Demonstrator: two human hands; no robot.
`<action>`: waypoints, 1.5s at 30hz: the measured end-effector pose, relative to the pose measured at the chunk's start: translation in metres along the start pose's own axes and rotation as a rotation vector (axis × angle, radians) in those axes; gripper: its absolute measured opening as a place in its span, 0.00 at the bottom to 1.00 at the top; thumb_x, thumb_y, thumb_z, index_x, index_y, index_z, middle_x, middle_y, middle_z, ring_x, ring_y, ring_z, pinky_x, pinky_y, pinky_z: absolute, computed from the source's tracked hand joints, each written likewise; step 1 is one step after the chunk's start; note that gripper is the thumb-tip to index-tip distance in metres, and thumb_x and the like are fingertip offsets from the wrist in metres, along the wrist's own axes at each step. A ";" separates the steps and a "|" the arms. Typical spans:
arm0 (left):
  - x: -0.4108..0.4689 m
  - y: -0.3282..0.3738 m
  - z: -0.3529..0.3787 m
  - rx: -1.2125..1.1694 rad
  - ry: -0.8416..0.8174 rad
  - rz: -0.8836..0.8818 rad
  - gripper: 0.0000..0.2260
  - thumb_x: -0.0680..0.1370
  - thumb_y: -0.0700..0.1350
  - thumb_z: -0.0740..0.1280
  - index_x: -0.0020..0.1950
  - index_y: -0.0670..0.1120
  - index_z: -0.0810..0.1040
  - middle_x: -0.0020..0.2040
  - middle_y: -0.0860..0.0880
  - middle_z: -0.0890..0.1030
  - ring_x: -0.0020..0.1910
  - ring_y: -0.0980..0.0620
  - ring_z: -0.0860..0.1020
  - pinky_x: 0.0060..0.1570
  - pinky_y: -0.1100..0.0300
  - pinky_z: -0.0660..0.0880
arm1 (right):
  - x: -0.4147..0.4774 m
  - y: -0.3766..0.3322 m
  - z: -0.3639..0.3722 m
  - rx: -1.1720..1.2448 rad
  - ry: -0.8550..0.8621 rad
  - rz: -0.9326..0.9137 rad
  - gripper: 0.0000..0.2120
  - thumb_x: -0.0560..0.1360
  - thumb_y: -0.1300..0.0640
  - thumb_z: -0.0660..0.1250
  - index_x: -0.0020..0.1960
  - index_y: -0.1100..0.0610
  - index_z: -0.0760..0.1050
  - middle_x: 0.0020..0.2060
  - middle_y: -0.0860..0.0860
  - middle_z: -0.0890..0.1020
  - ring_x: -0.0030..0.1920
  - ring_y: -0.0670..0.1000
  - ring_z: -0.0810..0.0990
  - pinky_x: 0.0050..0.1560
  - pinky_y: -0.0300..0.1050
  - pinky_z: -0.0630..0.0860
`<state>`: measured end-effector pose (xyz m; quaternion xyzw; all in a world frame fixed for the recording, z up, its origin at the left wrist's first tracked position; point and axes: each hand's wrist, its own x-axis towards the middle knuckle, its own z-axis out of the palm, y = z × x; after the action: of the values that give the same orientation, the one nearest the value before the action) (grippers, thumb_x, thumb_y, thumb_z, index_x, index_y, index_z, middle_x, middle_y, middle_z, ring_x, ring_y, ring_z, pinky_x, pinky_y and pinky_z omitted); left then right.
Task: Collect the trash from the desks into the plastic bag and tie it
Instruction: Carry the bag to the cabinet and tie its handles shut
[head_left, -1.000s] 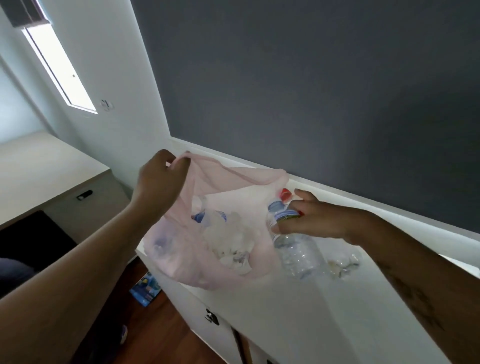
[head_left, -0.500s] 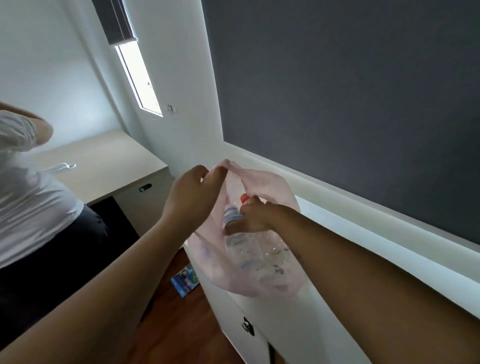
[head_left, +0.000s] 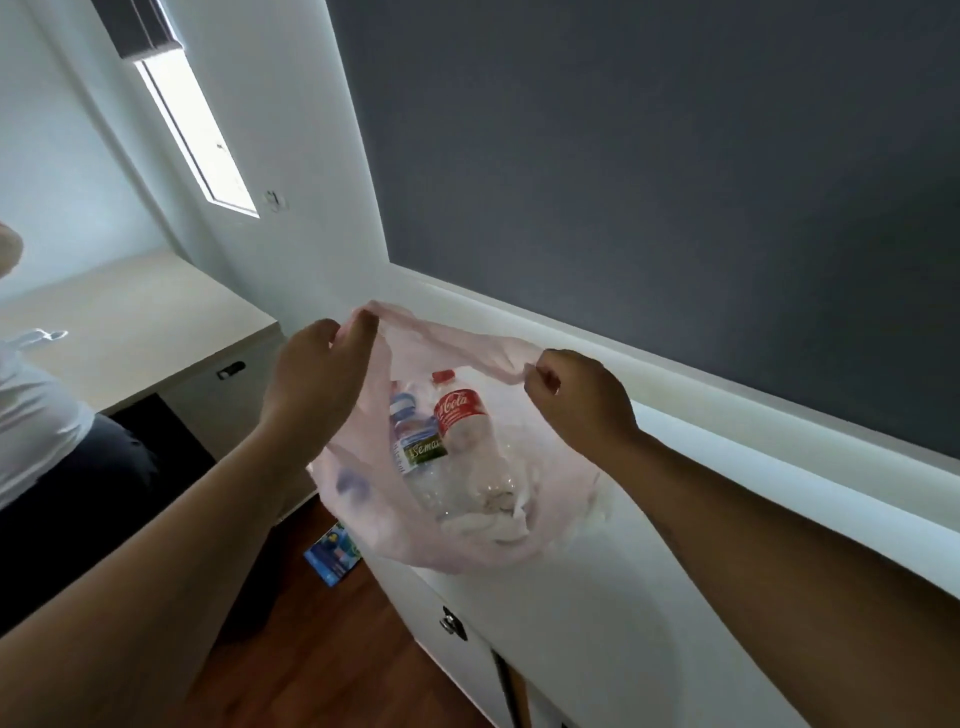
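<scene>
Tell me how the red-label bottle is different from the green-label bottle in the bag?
The red-label bottle has white writing on red; the green-label bottle has a green band. The red-label bottle shows a red cap; the green-label bottle's cap is unclear. The red-label bottle lies nearer the right hand, the green-label bottle nearer the left hand. Both are clear plastic, inside the pink bag.

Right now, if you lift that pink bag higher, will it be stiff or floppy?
Probably floppy: the pink bag sags between the left hand and right hand. Likely light, since the bottles inside look empty. Maybe tearable: it's see-through thin.
</scene>
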<state>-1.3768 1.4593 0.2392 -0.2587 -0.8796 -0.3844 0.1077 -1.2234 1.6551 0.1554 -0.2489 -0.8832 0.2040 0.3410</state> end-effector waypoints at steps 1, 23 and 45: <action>0.002 -0.003 -0.001 0.012 0.019 0.015 0.28 0.79 0.66 0.53 0.39 0.43 0.75 0.33 0.47 0.76 0.32 0.49 0.74 0.33 0.58 0.69 | -0.007 0.014 -0.006 -0.027 0.065 0.054 0.13 0.77 0.51 0.60 0.36 0.53 0.67 0.34 0.49 0.75 0.35 0.53 0.73 0.32 0.44 0.67; 0.003 -0.041 -0.016 -0.038 0.014 -0.204 0.26 0.79 0.61 0.56 0.57 0.42 0.81 0.51 0.40 0.81 0.47 0.41 0.76 0.48 0.53 0.69 | -0.128 0.102 0.035 -0.243 -0.250 0.144 0.07 0.72 0.56 0.65 0.49 0.56 0.76 0.51 0.55 0.75 0.52 0.60 0.71 0.51 0.50 0.71; 0.016 -0.020 -0.029 -0.173 -0.223 -0.015 0.28 0.77 0.72 0.51 0.43 0.50 0.77 0.41 0.48 0.81 0.41 0.47 0.80 0.43 0.53 0.77 | -0.034 -0.111 0.052 -0.174 -0.369 -0.149 0.41 0.67 0.29 0.66 0.75 0.39 0.56 0.79 0.50 0.50 0.77 0.58 0.50 0.72 0.62 0.56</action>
<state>-1.4010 1.4321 0.2527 -0.3015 -0.8517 -0.4283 -0.0165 -1.2719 1.5370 0.1615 -0.1697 -0.9609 0.1435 0.1650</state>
